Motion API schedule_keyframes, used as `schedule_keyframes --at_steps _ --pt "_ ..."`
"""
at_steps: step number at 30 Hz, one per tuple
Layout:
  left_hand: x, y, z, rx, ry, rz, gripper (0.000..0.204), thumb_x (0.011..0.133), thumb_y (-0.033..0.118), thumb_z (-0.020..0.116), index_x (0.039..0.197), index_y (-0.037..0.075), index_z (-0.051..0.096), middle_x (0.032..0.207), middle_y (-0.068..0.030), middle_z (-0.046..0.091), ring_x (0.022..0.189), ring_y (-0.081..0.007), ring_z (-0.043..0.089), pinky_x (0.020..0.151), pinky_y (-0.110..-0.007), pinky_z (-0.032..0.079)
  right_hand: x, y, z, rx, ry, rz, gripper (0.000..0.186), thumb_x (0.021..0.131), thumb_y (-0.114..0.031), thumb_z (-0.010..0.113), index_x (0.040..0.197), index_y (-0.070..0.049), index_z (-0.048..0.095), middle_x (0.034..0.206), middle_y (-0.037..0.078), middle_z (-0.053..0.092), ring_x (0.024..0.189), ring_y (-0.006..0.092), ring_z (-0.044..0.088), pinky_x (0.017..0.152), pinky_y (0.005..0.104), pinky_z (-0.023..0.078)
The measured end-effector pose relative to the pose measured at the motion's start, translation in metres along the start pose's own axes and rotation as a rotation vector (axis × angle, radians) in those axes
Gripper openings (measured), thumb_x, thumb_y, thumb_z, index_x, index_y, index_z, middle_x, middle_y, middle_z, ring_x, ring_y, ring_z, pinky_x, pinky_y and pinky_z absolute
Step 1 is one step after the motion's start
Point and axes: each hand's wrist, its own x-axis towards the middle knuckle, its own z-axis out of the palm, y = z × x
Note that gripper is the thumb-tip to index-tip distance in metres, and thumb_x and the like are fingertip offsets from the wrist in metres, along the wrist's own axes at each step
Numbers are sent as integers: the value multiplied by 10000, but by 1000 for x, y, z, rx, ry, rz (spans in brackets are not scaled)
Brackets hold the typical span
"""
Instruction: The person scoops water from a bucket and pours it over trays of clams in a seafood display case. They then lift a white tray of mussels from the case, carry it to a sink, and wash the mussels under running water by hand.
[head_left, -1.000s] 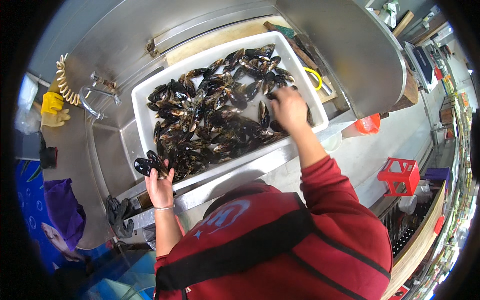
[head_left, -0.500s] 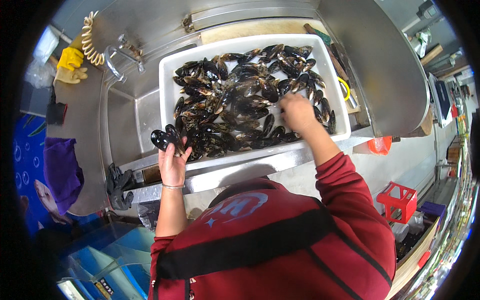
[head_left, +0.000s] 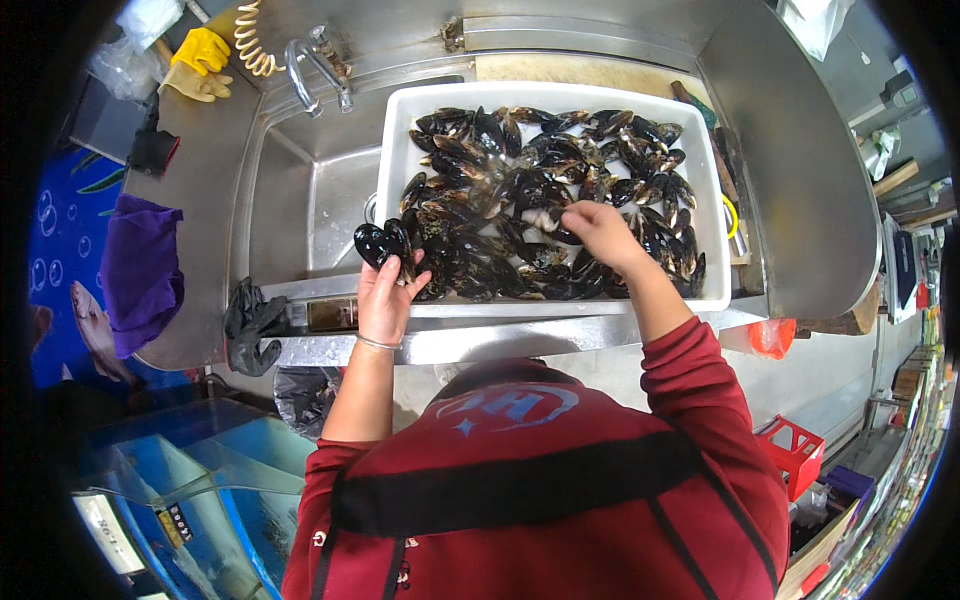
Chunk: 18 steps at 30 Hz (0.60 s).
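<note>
A white tray [head_left: 400, 112] full of dark, glossy mussels [head_left: 460, 215] lies before me, its left part overhanging the sink. At the tray's near left corner, my left hand [head_left: 385, 305] is closed around a couple of mussels [head_left: 378, 245], their shells pointing up and fanned apart. My right hand [head_left: 608, 238] reaches in over the middle of the pile, fingers curled together. Its fingertips are closed on a mussel [head_left: 545, 215], smeared by motion and partly hidden among the shells.
A metal sink [head_left: 335, 195] with a tap [head_left: 315, 75] is at the left. Black gloves [head_left: 250, 325] hang over the front edge, and a purple cloth [head_left: 140, 275] drapes the left wall. Behind the tray lies a pale board [head_left: 580, 75]. A red crate [head_left: 793, 455] stands at the lower right.
The whole view has shifted, moving the tray rightward in the picture. My right hand has moved left across the pile to its middle. My left hand keeps its mussels at the near left corner.
</note>
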Motion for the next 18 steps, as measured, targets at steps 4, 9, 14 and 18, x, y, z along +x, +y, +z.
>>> schedule_keyframes --at_steps 4,9,14,18 --pt "2 3 -9 20 4 12 323 922 151 571 1232 113 491 1156 -59 585 1056 -232 584 782 -403 554 5 -9 -13 1011 -19 583 265 960 -285 514 946 -27 574 680 104 609 449 114 484 396 209 384" --pt "-2 5 -10 40 26 10 349 916 171 582 1246 110 486 1154 -59 586 1061 -236 582 789 -399 549 8 -6 -5 1290 -69 681 285 972 -323 471 952 -52 559 638 33 539 469 101 449 412 223 348" --pt "-2 0 -10 26 8 15 347 917 162 578 1248 110 487 1163 -59 585 1064 -228 580 801 -405 539 5 -5 -6 1357 -125 688 301 979 -341 446 942 -68 567 622 6 509 483 87 434 433 217 341" --pt "-6 0 -6 -15 19 44 342 918 155 570 1247 111 486 1182 -67 575 1078 -234 576 818 -413 532 3 -13 -3 1342 -36 667 250 967 -325 488 955 -88 568 640 27 540 480 90 450 431 222 349"
